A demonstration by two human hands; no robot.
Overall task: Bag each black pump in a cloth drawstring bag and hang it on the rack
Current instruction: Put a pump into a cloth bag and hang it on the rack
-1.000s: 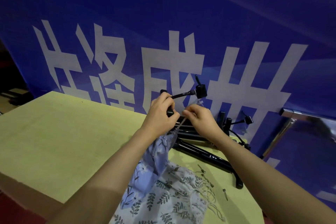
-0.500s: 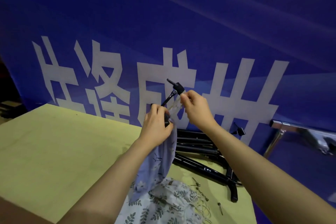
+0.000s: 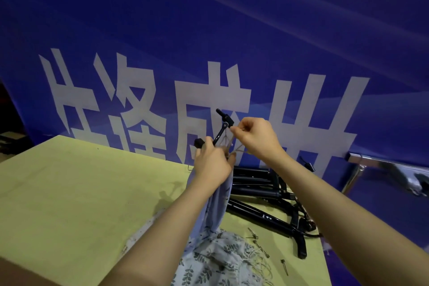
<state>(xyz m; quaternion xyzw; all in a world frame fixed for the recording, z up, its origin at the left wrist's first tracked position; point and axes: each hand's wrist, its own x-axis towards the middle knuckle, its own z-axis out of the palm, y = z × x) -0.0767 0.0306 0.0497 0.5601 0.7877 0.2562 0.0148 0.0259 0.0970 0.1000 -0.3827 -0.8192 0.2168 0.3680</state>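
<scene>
Above the pale yellow-green surface (image 3: 69, 193), our left hand (image 3: 212, 165) grips the gathered neck of a light blue floral cloth drawstring bag (image 3: 216, 211) holding a black pump (image 3: 220, 132), its head poking out. Our right hand (image 3: 255, 137) pinches the beige drawstring (image 3: 239, 151). More black pumps (image 3: 260, 213) lie just beside.

bare table (image 3: 76, 193) open to the left, piled pumps (image 3: 262, 193) and banner (image 3: 209, 30) crowding right, behind
</scene>
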